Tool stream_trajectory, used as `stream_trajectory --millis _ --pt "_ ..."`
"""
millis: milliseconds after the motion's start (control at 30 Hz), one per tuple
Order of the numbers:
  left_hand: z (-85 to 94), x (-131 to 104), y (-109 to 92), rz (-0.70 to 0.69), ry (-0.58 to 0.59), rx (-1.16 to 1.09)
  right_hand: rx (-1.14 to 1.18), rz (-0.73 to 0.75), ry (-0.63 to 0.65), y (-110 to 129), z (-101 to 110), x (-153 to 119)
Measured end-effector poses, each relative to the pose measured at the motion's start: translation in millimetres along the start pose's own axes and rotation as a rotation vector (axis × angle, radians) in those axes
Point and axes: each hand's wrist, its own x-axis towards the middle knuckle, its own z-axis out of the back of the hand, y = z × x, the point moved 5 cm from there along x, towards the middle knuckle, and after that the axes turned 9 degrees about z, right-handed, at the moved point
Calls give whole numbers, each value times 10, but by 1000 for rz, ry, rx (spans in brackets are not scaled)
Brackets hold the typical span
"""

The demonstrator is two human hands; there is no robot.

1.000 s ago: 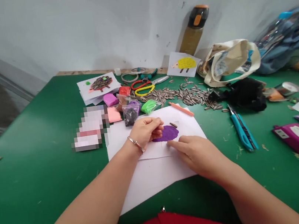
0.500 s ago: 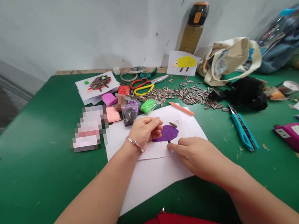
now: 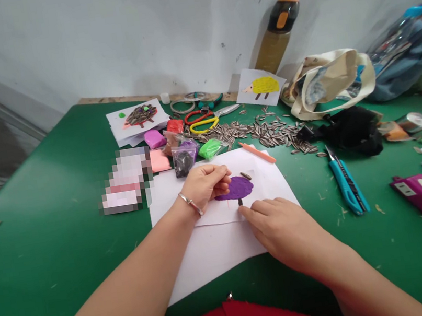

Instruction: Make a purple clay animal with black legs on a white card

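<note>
Right hand [image 3: 278, 219] eases slightly nearer, baring more of a black strip [image 3: 240, 202] below the purple clay [image 3: 240, 188] on paper [image 3: 214, 216]; its grip is unclear. Left hand [image 3: 206, 186], fingers pinched narrow, covers the clay's left edge; any hold is hidden.

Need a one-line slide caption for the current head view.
Right hand at a small black piece below a purple oval, left hand close by, striped seeds scattered beyond.
</note>
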Motion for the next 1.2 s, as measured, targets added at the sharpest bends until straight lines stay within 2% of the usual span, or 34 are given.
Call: stream_trajectory --millis 167,333,567,767,933,1200 --pt "-2 4 5 2 -3 5 13 -3 6 -9 19 1" --pt "-2 2 -5 9 -3 13 9 -6 -41 -42 44 -5" --pt "-1 -10 -8 13 -14 4 -23 -18 31 -24 -17 19" --pt "-9 -9 -11 2 -9 2 33 -9 34 -37 24 -3" --pt "-1 -9 -8 6 -2 -6 115 -117 -15 -175 42 -26" --pt "-1 -7 -15 12 -6 -4 105 -102 41 -163 -39 42"
